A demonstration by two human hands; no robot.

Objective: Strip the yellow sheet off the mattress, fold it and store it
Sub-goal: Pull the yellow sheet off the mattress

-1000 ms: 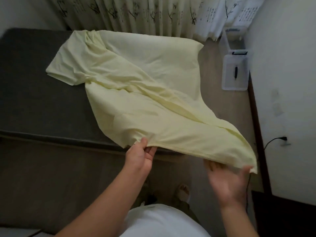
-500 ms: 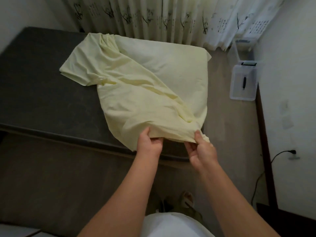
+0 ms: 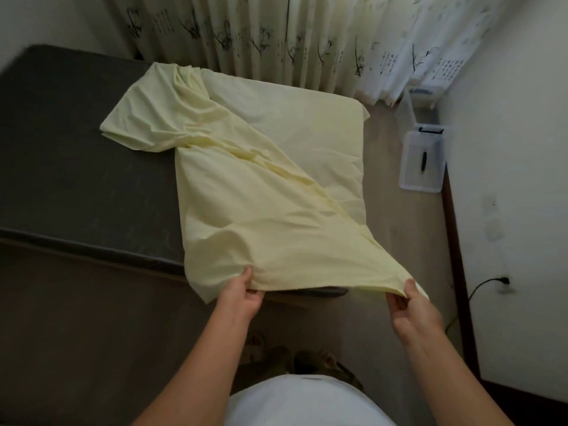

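Left hand [image 3: 242, 295]: clamped on the near hem of the sheet [image 3: 246, 195], thumb on top and fingers curled under.
Right hand [image 3: 412, 305]: pinching the same hem further right, at what looks like a corner. The two hands are well apart and the hem is stretched between them.
Sheet, position: the near part is lifted just past the near edge of the mattress [image 3: 76, 149]. The middle lies rucked in a diagonal ridge. A flap is folded back onto the bare left half. The far right corner appears to be not yet off the mattress.
Sheet, handling (judged): light, thin and limp. It will sag wherever it is unsupported and has no stiffness to hold a fold. It seems neither slippery nor fragile, though a hard tug against the seated corner could strain the seam.
Hold points (judged): corners and hem, hands wide. The far corner needs freeing before folding.
Mattress: dark grey, bare on the left.
Box [image 3: 422, 161]: clear plastic, on the floor to the right and well apart from the bed. Probably the store, but this is unconfirmed.
Cable [image 3: 488, 282]: dark, plugged in at the right wall.
Curtain [image 3: 276, 35]: pale, behind the bed.
Writing: the curtain carries dark branch motifs and blocks of small characters, too small to read. No brand or label is legible anywhere.
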